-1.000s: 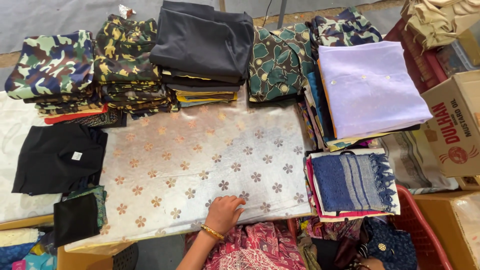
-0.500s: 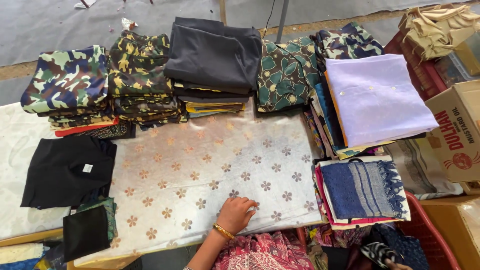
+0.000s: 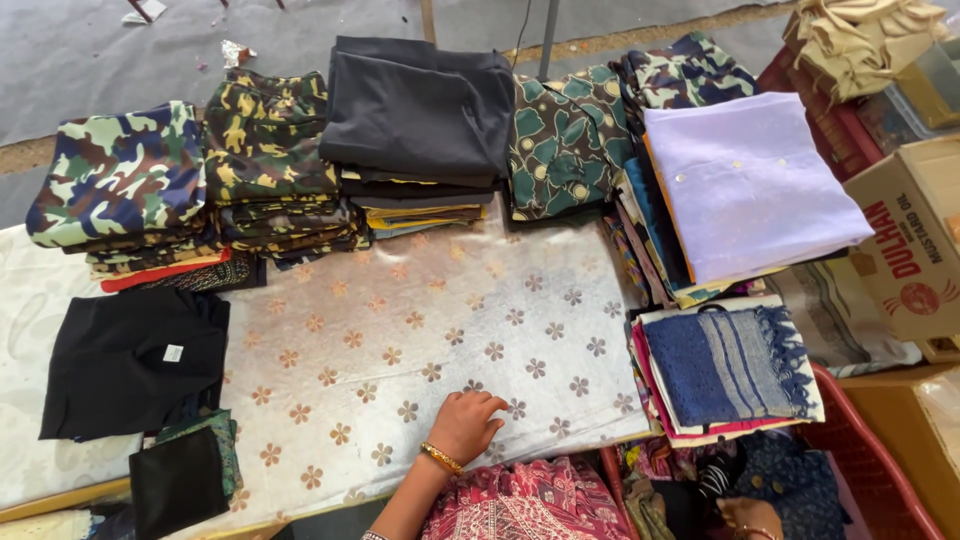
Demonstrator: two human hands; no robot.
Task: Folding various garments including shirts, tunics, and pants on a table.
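Observation:
My left hand (image 3: 466,424), with a gold bangle on the wrist, rests palm down with fingers spread on a silvery white cloth with gold flowers (image 3: 420,330) that lies spread over the table. It sits near the cloth's front edge and holds nothing. My right hand (image 3: 745,514) shows only partly at the bottom edge, low among dark patterned fabrics beside a red basket (image 3: 860,450); its fingers are hidden. A red patterned garment (image 3: 525,500) lies over my lap.
Folded stacks line the back: camouflage (image 3: 120,175), a darker camouflage (image 3: 270,140), black (image 3: 420,105), green floral (image 3: 565,140), lilac (image 3: 750,180). A blue fringed cloth (image 3: 725,365) lies right, black garments (image 3: 130,360) left, a cardboard box (image 3: 915,240) far right.
My left hand has slid slightly right along the flowered cloth's front edge, fingers still spread. The view has shifted a little; the stacks have not moved.

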